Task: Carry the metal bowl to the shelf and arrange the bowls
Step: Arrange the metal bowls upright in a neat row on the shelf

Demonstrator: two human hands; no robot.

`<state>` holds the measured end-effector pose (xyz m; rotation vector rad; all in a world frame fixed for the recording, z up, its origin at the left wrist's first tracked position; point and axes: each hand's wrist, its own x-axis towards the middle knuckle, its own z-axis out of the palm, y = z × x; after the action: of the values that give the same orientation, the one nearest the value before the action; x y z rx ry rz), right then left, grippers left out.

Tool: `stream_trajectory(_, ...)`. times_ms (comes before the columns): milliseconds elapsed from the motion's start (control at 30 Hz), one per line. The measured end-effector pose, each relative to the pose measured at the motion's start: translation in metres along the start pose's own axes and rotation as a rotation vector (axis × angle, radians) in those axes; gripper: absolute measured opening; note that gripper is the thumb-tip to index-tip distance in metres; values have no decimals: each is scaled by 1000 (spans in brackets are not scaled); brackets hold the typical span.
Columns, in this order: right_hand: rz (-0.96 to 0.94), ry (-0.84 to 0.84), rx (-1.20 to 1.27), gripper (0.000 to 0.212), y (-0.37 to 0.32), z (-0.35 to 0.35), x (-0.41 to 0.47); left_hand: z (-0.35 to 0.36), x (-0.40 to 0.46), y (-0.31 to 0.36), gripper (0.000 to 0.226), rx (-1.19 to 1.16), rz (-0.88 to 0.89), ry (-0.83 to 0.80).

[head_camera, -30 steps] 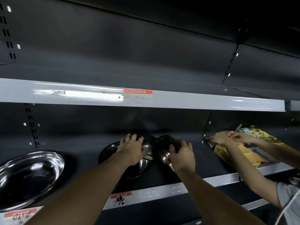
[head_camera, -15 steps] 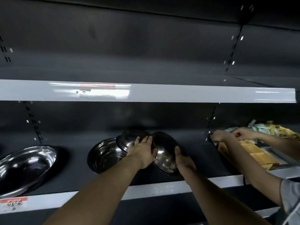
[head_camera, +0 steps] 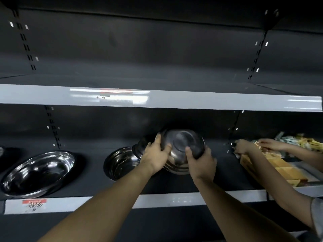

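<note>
Both my hands hold a stack of metal bowls (head_camera: 181, 147) turned so its base faces me, just above the dark lower shelf (head_camera: 174, 199). My left hand (head_camera: 155, 158) grips the stack's left rim and my right hand (head_camera: 201, 161) grips its right rim, thumbs on the base. Another dark bowl (head_camera: 139, 147) shows behind my left hand. An upright shiny bowl (head_camera: 120, 163) rests on the shelf just left of the stack. A wide shallow metal basin (head_camera: 38, 172) sits further left.
Another person's two hands (head_camera: 253, 145) reach into cardboard boxes of packets (head_camera: 279, 165) at the right of the same shelf. The grey upper shelf edge (head_camera: 157, 98) runs overhead. A red price label (head_camera: 34, 203) is on the lower shelf's front strip.
My hands have brought the tilted bowls together and turned them base toward me; both hands now grip one stack, lifted slightly right of the resting bowl.
</note>
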<state>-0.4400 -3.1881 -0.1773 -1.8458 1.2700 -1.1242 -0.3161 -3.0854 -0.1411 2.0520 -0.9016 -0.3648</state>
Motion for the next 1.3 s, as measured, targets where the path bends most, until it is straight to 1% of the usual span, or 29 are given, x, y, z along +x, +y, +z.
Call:
stream_trajectory(100, -126, 55, 84, 83, -17, -3, -8, -14, 0, -2, 66, -325, -77, 19)
stream_trajectory(167, -184, 45, 107, 88, -26, -4, -17, -25, 0, -4, 62, -530, -82, 60)
stream_trajectory(267, -204, -4, 237, 79, -38, -4, -31, -42, 2, -9, 61, -719, -96, 77)
stream_trajectory(300, -180, 11, 309, 73, -42, -4, -35, -48, 2, -11, 61, -780, -113, 75)
stream_trajectory(367, -65, 118, 416, 59, -51, -4, -40, -58, 0, -12, 62, -896, -169, 81)
stream_trajectory(433, 59, 230, 440, 45, -58, -4, -42, -65, -4, -15, 66, -927, -212, 55)
stream_trajectory(500, 122, 239, 432, 43, -60, -6, -43, -67, -4, -20, 70, -813, -218, 47)
stream_trajectory(567, 166, 164, 447, 47, -60, -7, -45, -67, -6, -22, 74, -675, -207, 93)
stream_trajectory(600, 196, 119, 451, 45, -58, -8, -44, -67, -8, -23, 77, -641, -204, 96)
stream_trajectory(700, 289, 16, 435, 34, -52, -8, -41, -70, -13, -26, 82, -600, -194, 66)
stream_trajectory(767, 326, -5, 422, 30, -49, -11, -42, -72, -11, -29, 80, -593, -186, 43)
stream_trajectory(867, 350, 24, 411, 26, -45, -12, -43, -75, -7, -31, 73, -556, -164, 21)
stream_trajectory(933, 371, 59, 404, 24, -43, -14, -42, -79, -5, -31, 70, -484, -136, 31)
stream_trajectory(1067, 379, 132, 416, 16, -34, -20, -37, -86, -5, -37, 63, -198, -104, 74)
stream_trajectory(1167, 414, 155, 364, 24, -22, -24, -32, -87, -5, -45, 62, -76, -112, 69)
stream_trajectory(1300, 517, 179, 223, 40, -8, -17, -33, -83, -4, -54, 62, -23, -129, 56)
